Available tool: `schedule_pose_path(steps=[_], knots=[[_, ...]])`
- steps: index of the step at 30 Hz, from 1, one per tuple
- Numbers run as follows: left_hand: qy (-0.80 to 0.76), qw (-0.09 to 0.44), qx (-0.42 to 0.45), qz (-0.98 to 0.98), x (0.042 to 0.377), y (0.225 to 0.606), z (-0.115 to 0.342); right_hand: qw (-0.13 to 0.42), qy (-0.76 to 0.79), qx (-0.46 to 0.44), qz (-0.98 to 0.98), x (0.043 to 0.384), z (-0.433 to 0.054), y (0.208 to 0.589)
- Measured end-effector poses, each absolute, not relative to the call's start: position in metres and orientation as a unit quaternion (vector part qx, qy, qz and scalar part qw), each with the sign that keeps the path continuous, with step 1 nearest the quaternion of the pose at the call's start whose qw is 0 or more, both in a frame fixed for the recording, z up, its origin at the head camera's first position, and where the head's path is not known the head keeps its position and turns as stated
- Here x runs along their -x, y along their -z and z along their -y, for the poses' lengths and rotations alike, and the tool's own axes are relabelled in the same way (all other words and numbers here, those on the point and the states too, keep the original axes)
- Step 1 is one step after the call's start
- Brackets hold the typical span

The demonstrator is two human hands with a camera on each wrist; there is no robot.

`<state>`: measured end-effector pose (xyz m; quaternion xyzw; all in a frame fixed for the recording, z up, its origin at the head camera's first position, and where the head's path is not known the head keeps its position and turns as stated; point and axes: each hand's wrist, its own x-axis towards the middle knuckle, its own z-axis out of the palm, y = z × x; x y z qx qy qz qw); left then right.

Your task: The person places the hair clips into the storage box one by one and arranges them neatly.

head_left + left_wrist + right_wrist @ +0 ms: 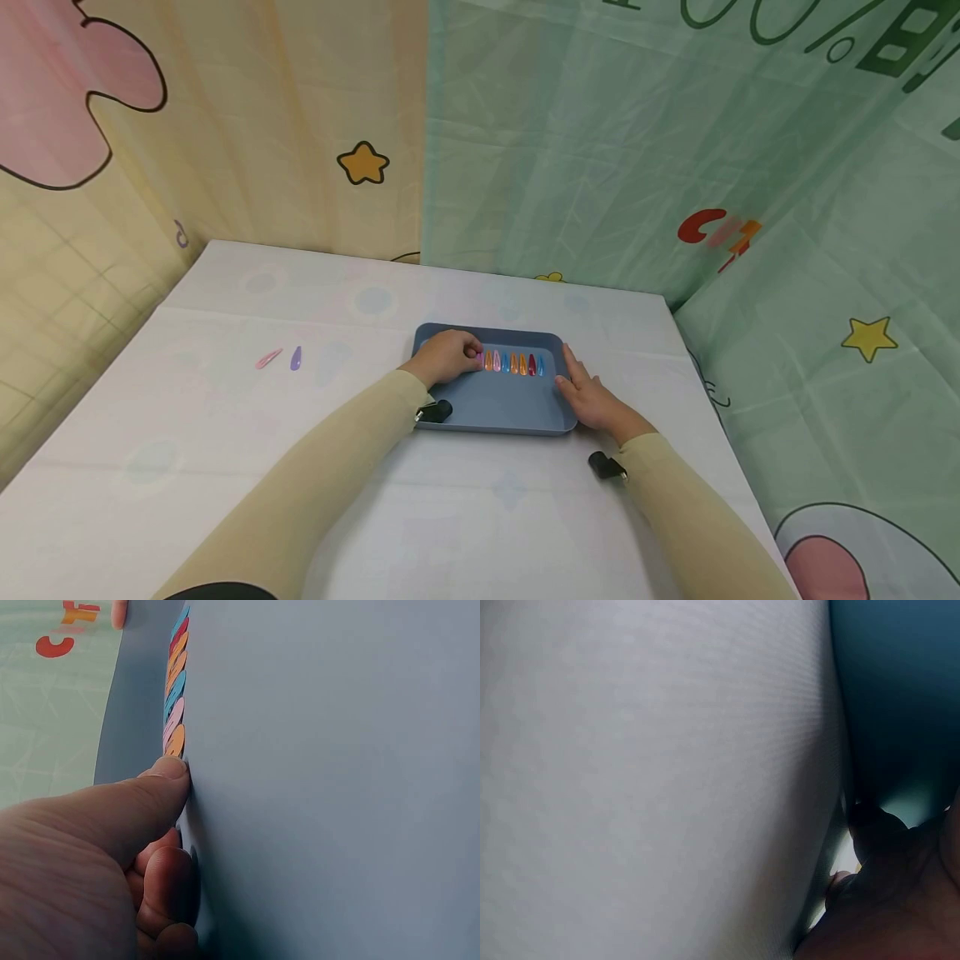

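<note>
A blue-grey tray (495, 408) lies on the table, with a row of several colourful snap hair clips (513, 363) standing side by side in its upper half. At the left end of that row my left hand (442, 357) pinches a pinkish-purple hair clip (480, 358) between thumb and fingers. From the left wrist view, the thumb (169, 769) hides this clip and sits right beside an orange one (175, 739). My right hand (592, 400) rests along the tray's right rim, fingers fairly straight, thumb over the edge. The right wrist view shows it dark and partly cut off.
Left of the tray, a pink hair clip (268, 358) and a purple hair clip (296, 358) lie on the white-covered table (225, 467). Printed curtains (570, 167) hang behind the table and along its sides. A small black wrist camera sits at each sleeve.
</note>
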<state>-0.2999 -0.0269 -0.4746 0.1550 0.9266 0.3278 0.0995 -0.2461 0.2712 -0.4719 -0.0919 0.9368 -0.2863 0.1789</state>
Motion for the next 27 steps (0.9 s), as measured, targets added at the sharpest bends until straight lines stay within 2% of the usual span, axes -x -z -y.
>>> schedule_pose_path(steps=[27], knots=[[-0.335,0.099,-0.151,-0.925,0.3009,0.4779,0.0262,0.177,0.29,0.088,-0.936,0.2453,-0.271,0.4712]])
